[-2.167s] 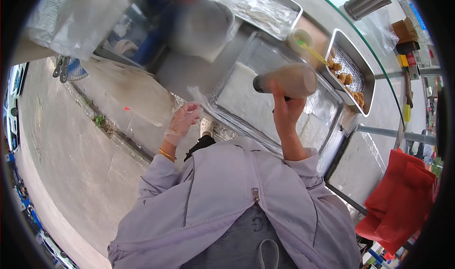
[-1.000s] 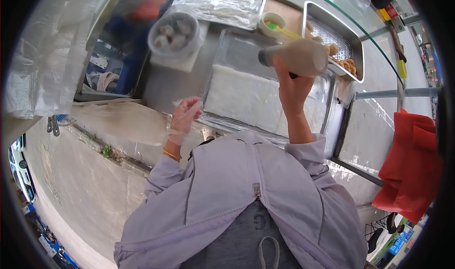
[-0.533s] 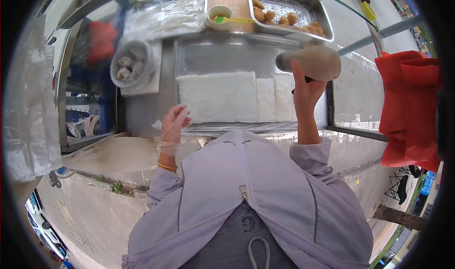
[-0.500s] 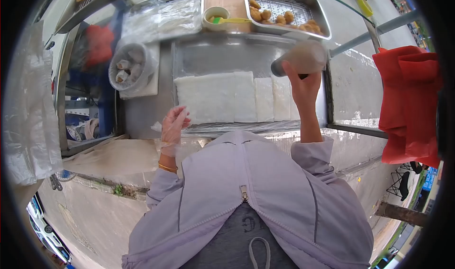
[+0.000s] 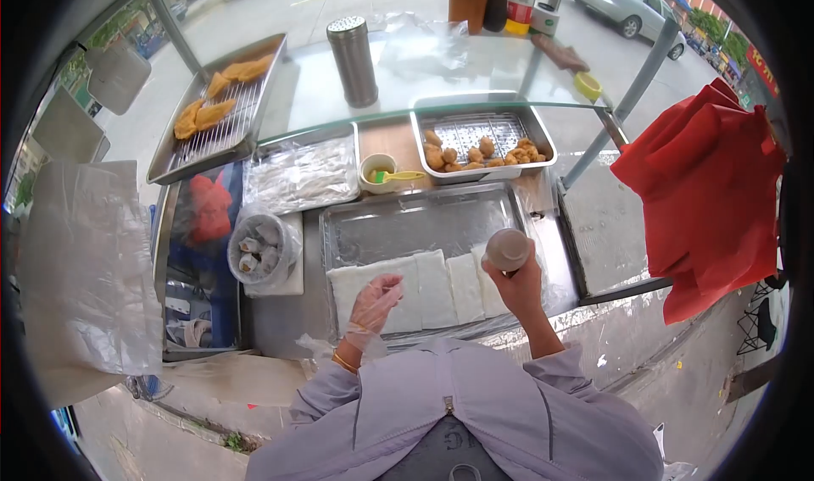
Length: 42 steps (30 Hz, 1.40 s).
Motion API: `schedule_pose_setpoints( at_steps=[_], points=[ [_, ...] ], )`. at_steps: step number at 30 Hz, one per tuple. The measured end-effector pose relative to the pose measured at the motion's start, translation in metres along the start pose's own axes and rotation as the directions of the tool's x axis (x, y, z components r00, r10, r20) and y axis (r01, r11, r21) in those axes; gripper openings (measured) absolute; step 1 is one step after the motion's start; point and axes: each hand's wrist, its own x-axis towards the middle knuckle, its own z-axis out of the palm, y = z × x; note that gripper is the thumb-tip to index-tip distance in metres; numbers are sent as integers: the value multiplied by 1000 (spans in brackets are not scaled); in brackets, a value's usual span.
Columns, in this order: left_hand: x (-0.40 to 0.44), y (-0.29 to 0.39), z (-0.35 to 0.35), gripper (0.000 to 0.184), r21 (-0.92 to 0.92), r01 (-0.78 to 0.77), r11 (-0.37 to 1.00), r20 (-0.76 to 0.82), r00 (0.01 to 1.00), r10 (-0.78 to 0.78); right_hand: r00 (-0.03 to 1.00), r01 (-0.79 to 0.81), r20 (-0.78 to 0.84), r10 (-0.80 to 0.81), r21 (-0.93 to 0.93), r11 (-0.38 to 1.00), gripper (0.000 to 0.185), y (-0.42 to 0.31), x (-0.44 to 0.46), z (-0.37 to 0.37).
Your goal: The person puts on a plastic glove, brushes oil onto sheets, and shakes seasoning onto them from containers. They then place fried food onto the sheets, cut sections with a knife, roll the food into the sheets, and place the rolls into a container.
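Observation:
My right hand (image 5: 518,286) grips a bottle (image 5: 508,250), its rounded end turned up toward me. It is over the right part of several white flat sheets (image 5: 437,289), which overlap in a row on a metal tray (image 5: 407,218). A clear plastic glove covers my left hand (image 5: 373,302), whose fingers are bunched together above the left sheet, with nothing visible in them. I cannot tell whether that hand touches the sheet.
Behind the tray are a cup with a yellow-handled brush (image 5: 398,176), a film-covered tray (image 5: 301,172) and a tray of fried pieces (image 5: 449,161). A lined tub (image 5: 264,252) stands left. A metal shaker (image 5: 353,61) tops the glass shelf (image 5: 424,118). Red bags (image 5: 704,193) hang right.
The view has tipped up, bringing the glass shelf and street into sight. My right hand has brought the bottle nearer, over the sheets. My left hand has moved from beside the sheets to above them.

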Motion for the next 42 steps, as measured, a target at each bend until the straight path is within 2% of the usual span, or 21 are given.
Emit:
schedule_pose_setpoints(
  at_steps=[1, 3, 4, 6, 7, 9, 12, 14, 16, 19, 22, 24, 28, 30, 31, 32, 34, 37, 38, 40, 42],
  points=[
    [12, -8, 3, 35, 43, -64, 997, 40, 997, 62, 996, -78, 38, 79, -31, 996, 50, 36, 3, 11],
    [21, 11, 17, 40, 298, -377, 877, 176, 925, 338, 991, 92, -118, -59, 299, 950, 49, 66, 1, 33],
    [23, 14, 29, 41, 206, -365, 908, 154, 928, 339, 950, -311, 149, 274, 469, 827, 44, 41, -4, 21],
    [22, 61, 55, 40, -85, -215, 973, 188, 956, 227, 914, -406, 359, 190, 797, 447, 31, 2, -4, 26],
    [12, 87, 66, 39, -256, -37, 966, 251, 962, 104, 910, -406, 388, 143, 767, 498, 27, -6, -7, 33],
    [25, 94, 66, 30, -342, -7, 940, 160, 985, 65, 891, -392, 448, 72, 682, 617, 25, -7, -5, 39],
    [30, 145, 37, 14, -378, -179, 908, -131, 982, 139, 878, -385, 464, 116, 543, 746, 25, -10, -2, 26],
    [43, 187, -7, 11, -157, -462, 873, -270, 870, 412, 879, -466, 393, 270, 593, 656, 32, 20, -2, 18],
    [47, 251, -45, 13, 350, -685, 639, -274, 578, 769, 835, -543, 444, 325, 570, 617, 26, 38, -9, -5],
    [57, 333, -85, 19, 904, -356, 235, -105, 347, 932, 830, -552, 333, 448, 611, 568, 23, 60, -26, -17],
    [103, 362, -119, 17, 963, -165, 213, -112, 475, 873, 798, -573, 299, 523, 645, 506, 22, 68, -42, -23],
    [136, 356, -135, 19, 995, -80, -51, 88, 573, 815, 775, -606, 344, 530, 643, 469, 22, 67, -47, -26],
    [166, 360, -150, 25, 996, -89, -25, 73, 590, 804, 775, -607, 349, 526, 644, 466, 23, 62, -56, -38],
    [152, 377, -133, 37, 981, 131, -143, 28, 634, 773, 760, -615, 323, 565, 638, 463, 23, 62, -59, -49],
    [146, 382, -121, 48, 965, 148, -217, 110, 524, 845, 748, -620, 303, 591, 637, 458, 23, 61, -58, -53],
    [142, 387, -106, 48, 966, 145, -213, 109, 521, 847, 750, -617, 298, 591, 637, 462, 23, 61, -57, -57],
    [128, 398, -72, 45, 984, -149, -94, 158, 507, 847, 724, -634, 283, 630, 633, 444, 24, 62, -55, -63],
    [148, 377, -58, 52, 964, -144, -222, 264, 507, 820, 734, -642, 305, 607, 604, 472, 26, 56, -45, -62],
    [150, 381, -55, 48, 985, -167, -49, 157, 729, 666, 738, -631, 292, 608, 617, 470, 26, 52, -43, -61],
    [153, 373, -54, 40, 949, -257, 181, 72, 740, 669, 782, -607, 329, 529, 593, 529, 26, 44, -42, -54],
    [148, 355, -46, 35, 955, -293, 39, 142, 571, 809, 801, -572, 316, 509, 656, 493, 26, 45, -40, -45]
  ],
)
